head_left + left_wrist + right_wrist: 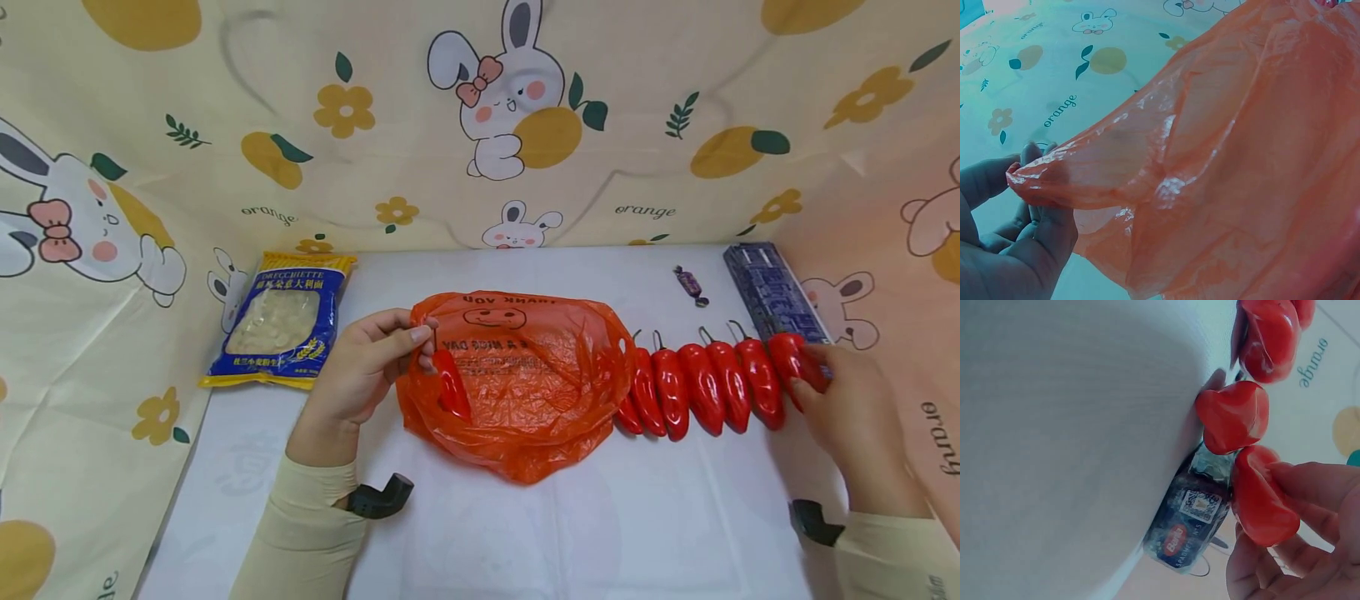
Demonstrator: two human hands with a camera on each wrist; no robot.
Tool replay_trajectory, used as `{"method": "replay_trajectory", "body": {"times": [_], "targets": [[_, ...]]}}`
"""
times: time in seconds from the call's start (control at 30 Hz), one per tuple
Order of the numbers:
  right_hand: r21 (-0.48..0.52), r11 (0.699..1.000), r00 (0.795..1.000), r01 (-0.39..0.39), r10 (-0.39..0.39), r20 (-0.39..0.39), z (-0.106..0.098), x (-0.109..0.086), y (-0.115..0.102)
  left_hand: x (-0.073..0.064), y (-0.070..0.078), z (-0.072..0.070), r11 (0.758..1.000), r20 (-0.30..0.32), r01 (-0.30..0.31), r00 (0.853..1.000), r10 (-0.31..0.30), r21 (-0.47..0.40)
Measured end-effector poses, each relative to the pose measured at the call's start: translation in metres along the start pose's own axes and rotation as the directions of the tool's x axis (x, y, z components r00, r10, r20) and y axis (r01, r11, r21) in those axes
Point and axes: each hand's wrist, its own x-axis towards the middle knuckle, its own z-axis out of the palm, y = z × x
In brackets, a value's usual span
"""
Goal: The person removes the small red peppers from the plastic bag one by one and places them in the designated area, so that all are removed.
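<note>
My left hand point(371, 358) pinches the left edge of a red plastic bag point(517, 425), its mouth spread wide. A red chili pepper point(454, 387) shows at the bag's left side, just below those fingers. The pinched corner of the bag point(1166, 156) stretches out from my thumb and fingers in the left wrist view. To the bag's right, several glossy red peppers point(705, 387) lie in a row, some partly behind the bag. At the row's right end my right hand point(855, 408) grips a pepper point(1263, 500) between thumb and fingers, beside another pepper point(1235, 415).
A blue and yellow bag of orecchiette pasta point(277, 321) lies at the back left. At the back right are a dark blue spaghetti pack point(772, 283) and a small purple wrapped candy point(690, 285). A patterned cloth point(390, 175) encloses the white table point(637, 533).
</note>
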Motion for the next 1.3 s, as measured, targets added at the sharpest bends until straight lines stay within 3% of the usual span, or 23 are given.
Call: {"method": "replay_trajectory", "body": {"times": [0.33,0.7,1.0,1.3], "targets": [[-0.074,0.995,0.997,0.067,-0.07,-0.038,0.008,0.001,0.001,0.0,0.0,-0.001,1.0,0.006,-0.006,1.0,0.006,0.003],[-0.077,0.997,0.997,0.002,-0.008,-0.075,0.01,0.005,0.0,0.0,-0.001,-0.001,1.0,-0.001,-0.007,1.0,0.007,0.007],[-0.027,0.999,0.998,-0.036,0.034,-0.051,0.001,0.014,0.011,0.0,-0.001,0.0,1.0,-0.009,-0.001,1.0,0.002,0.003],[-0.032,0.999,1.0,0.009,-0.009,0.011,0.004,0.013,0.009,0.0,0.0,0.001,1.0,-0.008,-0.003,1.0,0.003,0.001]]}}
